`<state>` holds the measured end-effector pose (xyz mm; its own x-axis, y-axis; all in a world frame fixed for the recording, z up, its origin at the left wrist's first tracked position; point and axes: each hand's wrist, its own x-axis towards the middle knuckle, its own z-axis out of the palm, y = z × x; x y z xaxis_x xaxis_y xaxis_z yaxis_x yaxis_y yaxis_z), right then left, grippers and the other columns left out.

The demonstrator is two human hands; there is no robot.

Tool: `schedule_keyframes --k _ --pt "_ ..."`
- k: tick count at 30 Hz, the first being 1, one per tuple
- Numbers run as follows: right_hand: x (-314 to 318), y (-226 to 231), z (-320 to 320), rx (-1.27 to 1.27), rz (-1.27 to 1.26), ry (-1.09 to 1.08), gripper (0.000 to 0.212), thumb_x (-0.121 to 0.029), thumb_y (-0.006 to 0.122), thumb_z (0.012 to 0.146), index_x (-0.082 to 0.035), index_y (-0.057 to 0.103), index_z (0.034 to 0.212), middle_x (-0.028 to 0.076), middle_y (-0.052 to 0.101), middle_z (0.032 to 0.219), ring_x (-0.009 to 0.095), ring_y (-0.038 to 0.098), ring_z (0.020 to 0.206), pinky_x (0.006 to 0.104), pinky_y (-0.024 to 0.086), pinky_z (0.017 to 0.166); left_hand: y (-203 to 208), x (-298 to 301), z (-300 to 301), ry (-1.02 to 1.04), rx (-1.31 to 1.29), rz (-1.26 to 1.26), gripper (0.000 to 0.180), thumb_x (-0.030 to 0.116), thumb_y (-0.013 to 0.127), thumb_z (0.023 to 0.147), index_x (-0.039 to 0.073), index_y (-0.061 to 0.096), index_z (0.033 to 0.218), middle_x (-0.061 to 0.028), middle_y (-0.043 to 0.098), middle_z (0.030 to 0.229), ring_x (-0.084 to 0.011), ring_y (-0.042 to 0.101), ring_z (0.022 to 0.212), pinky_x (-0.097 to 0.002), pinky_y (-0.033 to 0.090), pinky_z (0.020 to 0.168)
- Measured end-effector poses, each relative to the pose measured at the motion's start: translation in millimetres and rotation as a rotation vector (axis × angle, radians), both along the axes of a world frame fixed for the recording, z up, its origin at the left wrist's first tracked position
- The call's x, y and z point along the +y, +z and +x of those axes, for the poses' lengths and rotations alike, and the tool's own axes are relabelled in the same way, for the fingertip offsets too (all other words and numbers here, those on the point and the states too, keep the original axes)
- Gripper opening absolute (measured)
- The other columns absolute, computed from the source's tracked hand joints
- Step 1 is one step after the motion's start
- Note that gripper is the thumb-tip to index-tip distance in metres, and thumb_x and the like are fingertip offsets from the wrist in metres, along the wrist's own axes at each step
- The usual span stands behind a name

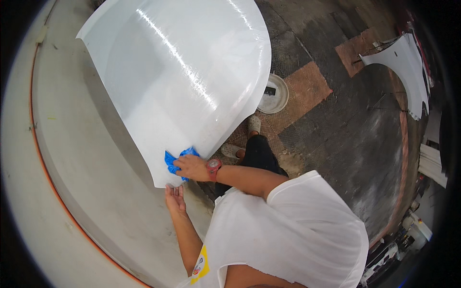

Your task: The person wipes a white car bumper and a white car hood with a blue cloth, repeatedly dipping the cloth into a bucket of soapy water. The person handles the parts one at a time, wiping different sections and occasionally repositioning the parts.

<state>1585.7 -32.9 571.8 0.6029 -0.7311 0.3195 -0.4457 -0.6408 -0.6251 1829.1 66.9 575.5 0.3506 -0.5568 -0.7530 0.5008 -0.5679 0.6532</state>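
Note:
A large white car hood [163,81] fills the upper middle, glossy with long light streaks across its surface. On its near end, by the lower corner, my right hand [191,168] presses a crumpled blue cloth [172,162] flat against the panel. Part of the cloth is hidden under the palm and fingers; a red watch [213,169] is on that wrist. Just below the same corner is my left hand [175,199], palm turned up, fingers stretched and slightly apart. Its fingertips meet the hood's near edge; whether they bear any weight I cannot tell.
A whitish bucket [274,96] with a dark block in it stands right of the hood on dark and orange floor mats [307,89]. Farther right is a white car fender [401,67]. An orange hose [45,165] runs along the pale surface at left.

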Motion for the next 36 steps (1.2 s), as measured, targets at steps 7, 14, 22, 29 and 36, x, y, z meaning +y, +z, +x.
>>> schedule_keyframes --k 7,14,22,29,36 --pt "-84.1 -15.9 -243.6 0.163 -0.008 -0.593 0.036 -0.015 0.067 0.091 -0.022 0.072 0.126 0.016 0.067 0.117 0.037 0.068 0.107 0.0519 0.059 0.087 -9.7 -12.9 -11.9 0.122 -0.132 0.139 0.053 0.031 0.067 0.110 0.009 0.047 0.154 -0.0115 0.051 0.153 -0.0312 0.054 0.135 -0.0475 0.049 0.117" --pt "-229.7 -23.4 -374.1 0.239 0.113 -1.348 0.045 -0.010 0.069 0.090 -0.021 0.066 0.133 0.016 0.062 0.124 0.039 0.067 0.113 0.0519 0.062 0.085 -18.6 -17.4 -5.1 0.136 -0.171 0.199 0.052 0.033 0.066 0.111 0.012 0.047 0.154 -0.0104 0.051 0.153 -0.0294 0.056 0.133 -0.0460 0.051 0.114" --pt "-237.4 0.5 -178.9 0.406 0.076 -0.515 0.036 -0.013 0.062 0.097 -0.009 0.072 0.131 0.019 0.064 0.127 0.035 0.065 0.113 0.0497 0.055 0.090 -5.9 -13.5 -6.4 0.201 -0.198 0.215 0.051 0.033 0.065 0.111 0.011 0.046 0.154 -0.0089 0.050 0.154 -0.0289 0.051 0.138 -0.0476 0.049 0.117" --pt "-307.3 -24.8 -253.0 0.220 -0.082 -0.472 0.018 -0.013 0.064 0.094 -0.010 0.071 0.111 0.019 0.065 0.117 0.036 0.067 0.106 0.0484 0.060 0.077 2.4 -42.2 -32.8 0.309 -0.240 0.289 0.045 0.030 0.058 0.114 0.009 0.050 0.153 -0.0063 0.050 0.158 -0.0278 0.048 0.145 -0.0511 0.046 0.121" --pt "-341.8 -13.5 -474.8 0.149 0.194 -1.156 0.057 -0.012 0.071 0.092 -0.020 0.065 0.149 0.023 0.054 0.149 0.045 0.057 0.134 0.0517 0.053 0.110 -5.3 -26.4 -22.5 0.323 -0.198 0.224 0.053 0.034 0.055 0.115 0.015 0.040 0.161 -0.0127 0.042 0.166 -0.0344 0.043 0.151 -0.0583 0.047 0.121"
